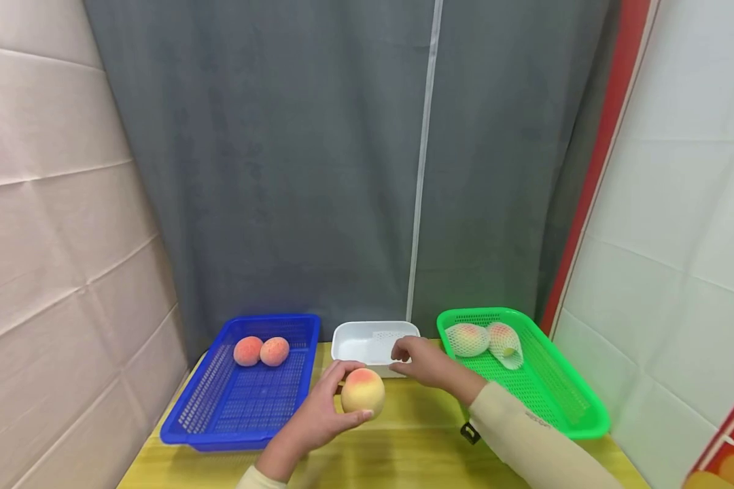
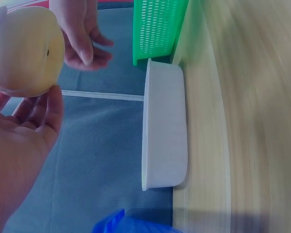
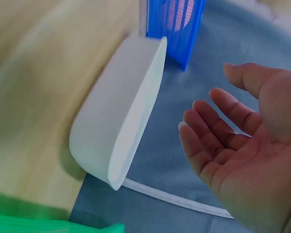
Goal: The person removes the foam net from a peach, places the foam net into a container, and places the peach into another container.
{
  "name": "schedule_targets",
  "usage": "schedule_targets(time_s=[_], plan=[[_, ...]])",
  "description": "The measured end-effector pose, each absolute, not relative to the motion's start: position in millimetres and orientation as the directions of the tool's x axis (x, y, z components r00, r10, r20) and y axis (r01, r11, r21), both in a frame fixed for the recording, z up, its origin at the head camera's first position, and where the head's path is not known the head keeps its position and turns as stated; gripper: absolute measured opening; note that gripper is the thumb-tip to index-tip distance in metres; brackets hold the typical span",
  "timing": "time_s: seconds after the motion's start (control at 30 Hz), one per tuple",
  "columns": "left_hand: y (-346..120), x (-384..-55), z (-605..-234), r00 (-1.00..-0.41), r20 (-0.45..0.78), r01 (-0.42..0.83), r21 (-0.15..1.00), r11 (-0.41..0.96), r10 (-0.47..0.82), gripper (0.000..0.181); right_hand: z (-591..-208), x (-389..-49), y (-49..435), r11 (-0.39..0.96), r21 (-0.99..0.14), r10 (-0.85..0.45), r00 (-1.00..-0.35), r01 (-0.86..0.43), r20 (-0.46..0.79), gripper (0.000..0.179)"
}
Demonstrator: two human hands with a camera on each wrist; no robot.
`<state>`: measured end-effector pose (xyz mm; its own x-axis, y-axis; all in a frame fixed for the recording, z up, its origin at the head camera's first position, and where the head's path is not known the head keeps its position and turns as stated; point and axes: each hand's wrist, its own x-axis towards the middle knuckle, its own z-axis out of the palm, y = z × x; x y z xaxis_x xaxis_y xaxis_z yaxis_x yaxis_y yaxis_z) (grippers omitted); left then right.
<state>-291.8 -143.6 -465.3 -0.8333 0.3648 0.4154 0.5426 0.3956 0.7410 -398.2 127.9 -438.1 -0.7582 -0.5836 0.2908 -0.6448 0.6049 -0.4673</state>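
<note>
My left hand (image 1: pixel 327 404) grips a yellow peach (image 1: pixel 364 394) with a red blush, thumb on the near side and fingers behind it. The left wrist view shows the peach (image 2: pixel 26 51) raised above the table on the fingertips. My right hand (image 1: pixel 425 363) hovers over the right side of a white basin (image 1: pixel 357 348). Its fingers (image 3: pixel 223 121) are loosely bent with nothing between them. Inside the basin lies some white mesh (image 1: pixel 388 339), too small to make out clearly.
On the left a blue basket (image 1: pixel 251 404) holds two bare peaches (image 1: pixel 274 351). At right a green basket (image 1: pixel 563 401) has two peaches in white foam nets (image 1: pixel 467 339). A grey curtain (image 1: pixel 306 170) hangs behind the wooden table (image 1: pixel 397 455).
</note>
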Motion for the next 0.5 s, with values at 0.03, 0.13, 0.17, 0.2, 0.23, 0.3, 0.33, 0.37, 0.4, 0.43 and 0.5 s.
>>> schedule_targets(time_s=[0.03, 0.13, 0.17, 0.2, 0.23, 0.3, 0.33, 0.37, 0.4, 0.43, 0.5], plan=[[-143.6, -291.7, -465.0, -0.835, 0.412, 0.540, 0.742, 0.397, 0.365, 0.069, -439.0, -391.4, 130.4, 0.596, -0.476, -0.587, -0.755, -0.647, 0.292, 0.012], [-143.9, -291.7, -464.5, -0.835, 0.411, 0.539, 0.744, 0.394, 0.366, 0.069, -442.6, -373.7, 137.4, 0.562, -0.512, -0.595, -0.748, -0.649, 0.295, 0.011], [-144.0, -291.5, -464.3, -0.835, 0.412, 0.540, 0.744, 0.393, 0.365, 0.069, -444.5, -368.7, 140.0, 0.556, -0.519, -0.597, -0.747, -0.649, 0.295, 0.011], [-144.0, -291.4, -464.2, -0.833, 0.414, 0.541, 0.745, 0.390, 0.367, 0.069, -447.0, -364.3, 143.0, 0.549, -0.525, -0.598, -0.745, -0.650, 0.297, 0.011], [-144.0, -291.0, -463.9, -0.832, 0.414, 0.543, 0.744, 0.388, 0.369, 0.069, -449.6, -360.0, 145.8, 0.548, -0.531, -0.596, -0.747, -0.647, 0.295, 0.012], [-144.0, -290.4, -463.8, -0.831, 0.413, 0.544, 0.743, 0.391, 0.372, 0.068, -455.4, -352.8, 151.5, 0.548, -0.538, -0.591, -0.752, -0.640, 0.293, 0.014], [-144.0, -289.9, -463.7, -0.830, 0.413, 0.546, 0.740, 0.393, 0.375, 0.068, -458.9, -350.0, 154.3, 0.554, -0.539, -0.586, -0.757, -0.635, 0.289, 0.015], [-144.0, -289.5, -463.6, -0.828, 0.415, 0.549, 0.736, 0.395, 0.377, 0.068, -462.0, -347.2, 156.9, 0.558, -0.543, -0.580, -0.763, -0.628, 0.286, 0.016], [-144.1, -289.2, -463.6, -0.826, 0.416, 0.552, 0.733, 0.397, 0.380, 0.067, -464.9, -344.7, 159.1, 0.563, -0.547, -0.573, -0.770, -0.619, 0.281, 0.018], [-144.2, -288.9, -463.6, -0.824, 0.418, 0.555, 0.729, 0.400, 0.382, 0.067, -467.4, -342.0, 161.1, 0.566, -0.554, -0.567, -0.776, -0.610, 0.275, 0.019], [-144.3, -288.1, -462.7, -0.823, 0.418, 0.557, 0.726, 0.404, 0.384, 0.068, -471.8, -337.7, 164.2, 0.563, -0.564, -0.560, -0.781, -0.604, 0.278, 0.020]])
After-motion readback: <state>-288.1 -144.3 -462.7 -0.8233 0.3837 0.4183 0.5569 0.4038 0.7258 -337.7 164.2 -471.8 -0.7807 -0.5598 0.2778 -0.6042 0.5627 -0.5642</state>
